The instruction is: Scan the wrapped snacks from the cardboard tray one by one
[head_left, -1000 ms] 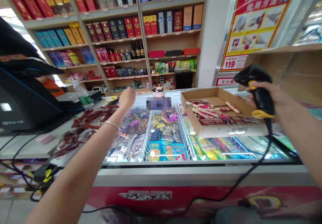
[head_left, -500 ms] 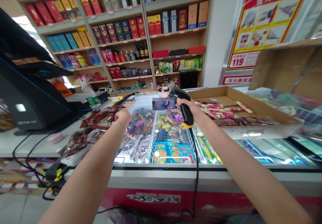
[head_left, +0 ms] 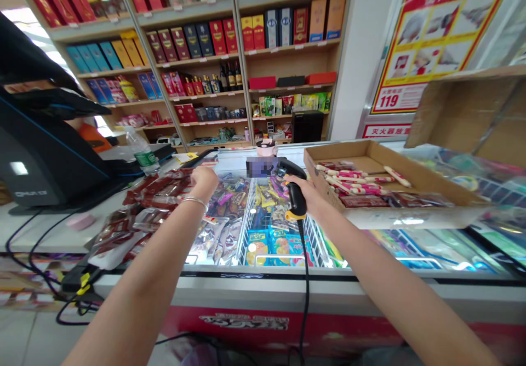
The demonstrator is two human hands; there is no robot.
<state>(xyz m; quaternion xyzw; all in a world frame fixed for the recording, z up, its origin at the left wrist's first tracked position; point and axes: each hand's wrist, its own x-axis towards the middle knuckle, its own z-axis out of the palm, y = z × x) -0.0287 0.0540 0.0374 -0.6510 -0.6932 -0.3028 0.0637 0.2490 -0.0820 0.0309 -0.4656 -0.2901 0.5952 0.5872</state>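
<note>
My right hand [head_left: 309,195] grips a black barcode scanner [head_left: 292,190] with a yellow band, its cable hanging down over the freezer front. The scanner's head points left, toward my left hand [head_left: 203,179]. That hand is closed, knuckles up, over the glass freezer lid [head_left: 230,212], beside a heap of red snack packets [head_left: 154,196]. What its fingers hold is hidden. A thin bracelet circles the left wrist.
A black till screen [head_left: 36,158] stands left on the white counter with cables trailing down. A water bottle [head_left: 142,152] is behind the packets. An open cardboard box [head_left: 370,182] of wrapped sausages rests on the freezer at right. Shelves of boxed goods fill the back wall.
My right hand swung the scanner from far right to the middle over the freezer. My left hand drew back from its reach and closed beside the red packets.
</note>
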